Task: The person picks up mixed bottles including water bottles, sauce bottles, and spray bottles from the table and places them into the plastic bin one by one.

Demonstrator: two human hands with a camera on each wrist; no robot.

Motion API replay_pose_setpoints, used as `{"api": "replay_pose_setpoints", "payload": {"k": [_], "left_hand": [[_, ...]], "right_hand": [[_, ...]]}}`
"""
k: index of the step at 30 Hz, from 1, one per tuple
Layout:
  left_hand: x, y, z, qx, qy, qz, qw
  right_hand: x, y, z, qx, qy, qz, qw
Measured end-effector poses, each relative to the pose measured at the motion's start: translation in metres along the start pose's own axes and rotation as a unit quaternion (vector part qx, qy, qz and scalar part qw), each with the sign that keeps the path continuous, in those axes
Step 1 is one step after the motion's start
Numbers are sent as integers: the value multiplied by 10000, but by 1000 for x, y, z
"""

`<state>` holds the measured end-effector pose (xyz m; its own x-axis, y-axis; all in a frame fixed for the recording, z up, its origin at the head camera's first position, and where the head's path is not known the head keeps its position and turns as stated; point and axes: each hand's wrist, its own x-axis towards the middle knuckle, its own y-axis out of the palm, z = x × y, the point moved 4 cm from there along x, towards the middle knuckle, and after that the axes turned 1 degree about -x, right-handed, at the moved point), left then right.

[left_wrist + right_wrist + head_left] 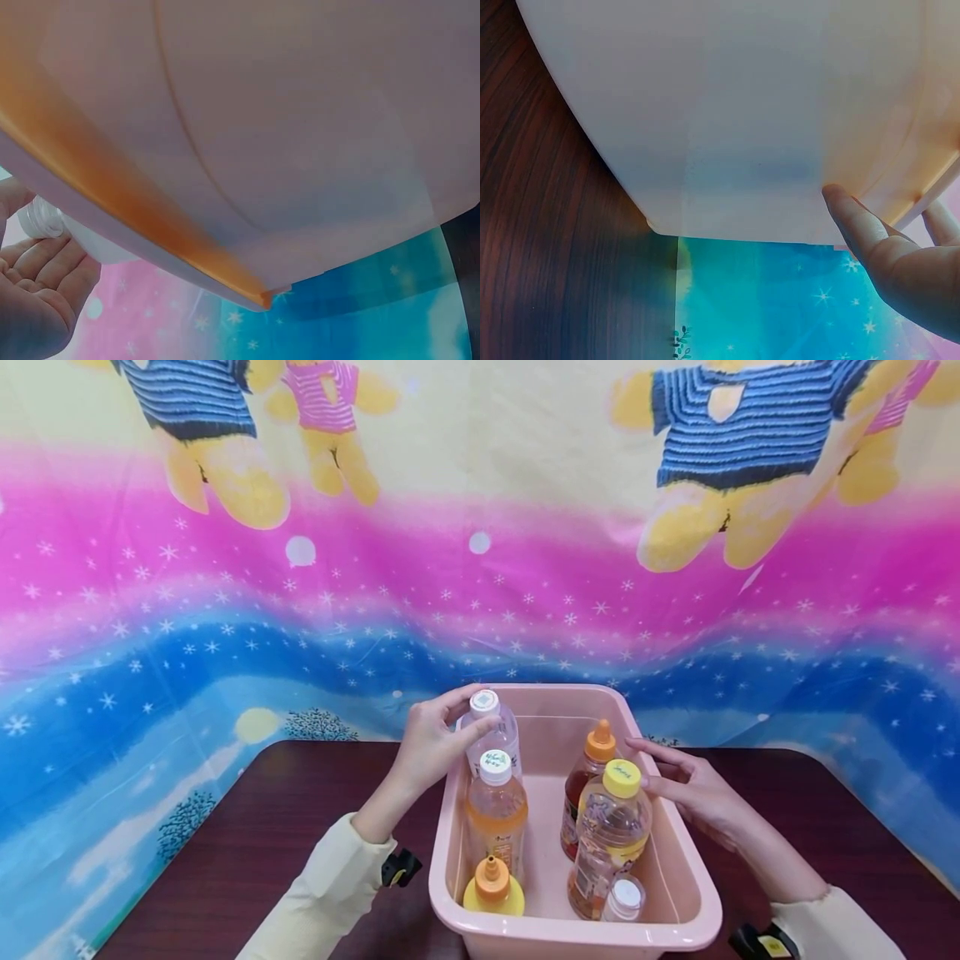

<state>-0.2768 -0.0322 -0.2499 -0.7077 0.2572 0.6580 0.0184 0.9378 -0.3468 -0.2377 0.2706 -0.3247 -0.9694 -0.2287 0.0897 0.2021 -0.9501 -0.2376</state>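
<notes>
A pink plastic basin [573,933] holds several upright bottles. My left hand [435,739] reaches over the left rim and grips a clear, white-capped bottle [508,731] near its neck, thumb in front. In the left wrist view, curled fingers [64,270] lie behind its white cap [39,217]. On the right side, my right hand [697,789] is at the rim, fingers extended, close beside a yellow-capped bottle [615,822]. The right wrist view shows one finger [855,225] against the basin's outer wall [742,135].
Also in the basin stand a white-capped bottle with orange contents [497,814], a yellow bottle with an orange nozzle [492,889], a dark bottle with an orange tip [579,781] and a small white-capped bottle [624,897]. The dark wooden table [315,793] meets a patterned cloth [465,577] behind.
</notes>
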Motion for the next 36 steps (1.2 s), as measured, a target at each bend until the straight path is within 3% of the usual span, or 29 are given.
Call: {"api": "replay_pose_setpoints", "payload": {"k": [11,21,36], "left_hand": [[-1,4,7,185,-55,203,9996],[-2,9,15,91,-325,516,9981],[-4,16,23,527,-646,956,9919]], "right_hand": [[0,0,0,53,-10,31,10000],[0,0,-1,-22,14,-48,10000],[-1,0,-1,-33,47,-68,10000]]}}
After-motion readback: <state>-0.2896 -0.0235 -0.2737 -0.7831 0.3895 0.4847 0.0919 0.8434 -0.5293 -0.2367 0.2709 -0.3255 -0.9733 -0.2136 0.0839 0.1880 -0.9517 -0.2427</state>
